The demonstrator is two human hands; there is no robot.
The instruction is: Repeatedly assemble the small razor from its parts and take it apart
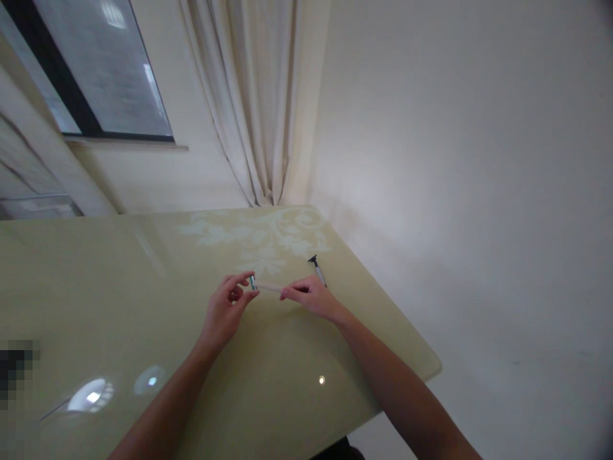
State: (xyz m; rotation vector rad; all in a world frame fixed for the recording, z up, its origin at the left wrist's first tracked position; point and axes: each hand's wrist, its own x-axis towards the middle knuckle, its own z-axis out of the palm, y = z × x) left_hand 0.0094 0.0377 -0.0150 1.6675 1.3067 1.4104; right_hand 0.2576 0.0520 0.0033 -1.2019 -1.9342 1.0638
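Note:
Between the thumb and forefinger of my left hand [227, 306] is a small, narrow piece with teal and dark stripes [253, 282], which looks like a razor cartridge. My right hand [313, 296] pinches a slim pale stick [269, 287] at its right end. The stick's other end reaches the striped piece; whether it touches or is joined to it, I cannot tell. Just behind my right hand, a razor [320, 273] with a black head and grey handle lies on the glossy table [268, 364]. My right hand partly hides the handle's near end.
The table's right edge [383, 294] slants toward me, with a plain wall [454, 191] beyond. Cream curtains [258, 96] hang behind the table, beside a dark-framed window [110, 70]. A blurred-out dark patch [14, 367] sits at the far left, and light reflections show on the tabletop.

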